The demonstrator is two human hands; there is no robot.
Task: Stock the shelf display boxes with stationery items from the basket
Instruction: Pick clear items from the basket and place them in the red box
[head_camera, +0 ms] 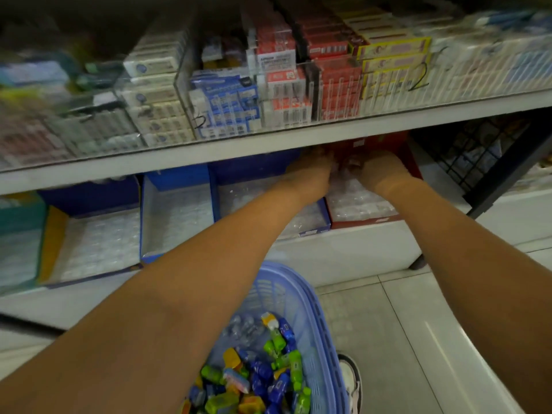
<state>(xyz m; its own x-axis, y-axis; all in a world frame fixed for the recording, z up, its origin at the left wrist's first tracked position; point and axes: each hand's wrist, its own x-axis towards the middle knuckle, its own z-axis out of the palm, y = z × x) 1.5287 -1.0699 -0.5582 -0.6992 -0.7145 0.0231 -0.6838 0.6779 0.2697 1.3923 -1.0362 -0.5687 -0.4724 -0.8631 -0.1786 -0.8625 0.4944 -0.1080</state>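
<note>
So you've got both arms stretched out, reaching under the white upper shelf board (209, 158) into the red cardboard display box (363, 219) on the lower shelf. Your left hand (313, 173) and right hand (380, 174) sit close together over the back half of that box, which makes sense if you're settling a batch in with two hands. Honestly, the fingers are motion-blurred and tucked under the shelf lip, so I can't tell whether they're spread, pressed together or pinching anything. The box shows rows of little clear-wrapped packs (358, 204) toward the front, so my guess is you're filling the back.

The stock itself, those small green, blue and orange plastic stationery pieces (268, 380), is down in the lavender slotted plastic basket (315, 306) on the tile floor right below your arms, beside your white shoe (351, 380). Parked there, it's a short trip up. There's plenty left in it, so I'd say you're nowhere near done. The blue cardboard display boxes (179, 182) to the left hold similar clear packs. Mind your knuckles on that shelf edge when you pull out.
</note>
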